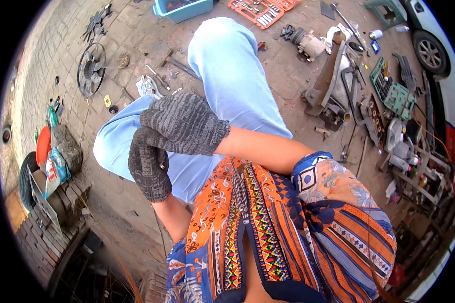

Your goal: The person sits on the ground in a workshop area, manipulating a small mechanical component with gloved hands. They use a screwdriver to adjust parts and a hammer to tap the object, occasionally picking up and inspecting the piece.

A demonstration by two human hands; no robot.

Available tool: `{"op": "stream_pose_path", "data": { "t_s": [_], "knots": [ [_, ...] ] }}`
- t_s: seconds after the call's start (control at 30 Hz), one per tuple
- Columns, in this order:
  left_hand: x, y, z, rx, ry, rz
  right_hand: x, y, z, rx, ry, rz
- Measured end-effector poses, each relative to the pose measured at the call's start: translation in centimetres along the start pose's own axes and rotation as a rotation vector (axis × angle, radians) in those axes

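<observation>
Jeans: pale blue, knees bent.
Right hand: gray-gloved, curled over the far side of the left hand; how tightly, or on what, I cannot tell.
Left hand: gray-gloved, fingers bent; closure hidden from me; nearer the metal bit.
Hammer: far, beyond both hands, handle slanting near and right.
Metal bit: small, at the left hand's right edge; long axis unclear.

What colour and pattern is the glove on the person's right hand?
The glove is mottled grey and black; best seen in the head view.
</observation>
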State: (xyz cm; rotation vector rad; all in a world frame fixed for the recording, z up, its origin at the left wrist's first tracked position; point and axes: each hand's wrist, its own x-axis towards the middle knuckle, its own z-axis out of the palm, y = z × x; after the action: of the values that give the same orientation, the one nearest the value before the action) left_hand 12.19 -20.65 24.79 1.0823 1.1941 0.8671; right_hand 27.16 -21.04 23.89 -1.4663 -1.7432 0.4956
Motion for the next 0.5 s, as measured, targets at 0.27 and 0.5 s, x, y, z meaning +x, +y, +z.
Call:
{"op": "stream_pose_path", "data": {
  "t_s": [0.27,0.5],
  "knots": [
    [0.9,-0.6,-1.7,0.507,-0.105,0.391,-0.6,0.0,2.3,0.215,0.215,0.098],
    [1.1,-1.2,-3.6,0.206,0.044,0.118,1.0,0.0,2.1,0.464,0.043,0.184]
  ]
}}
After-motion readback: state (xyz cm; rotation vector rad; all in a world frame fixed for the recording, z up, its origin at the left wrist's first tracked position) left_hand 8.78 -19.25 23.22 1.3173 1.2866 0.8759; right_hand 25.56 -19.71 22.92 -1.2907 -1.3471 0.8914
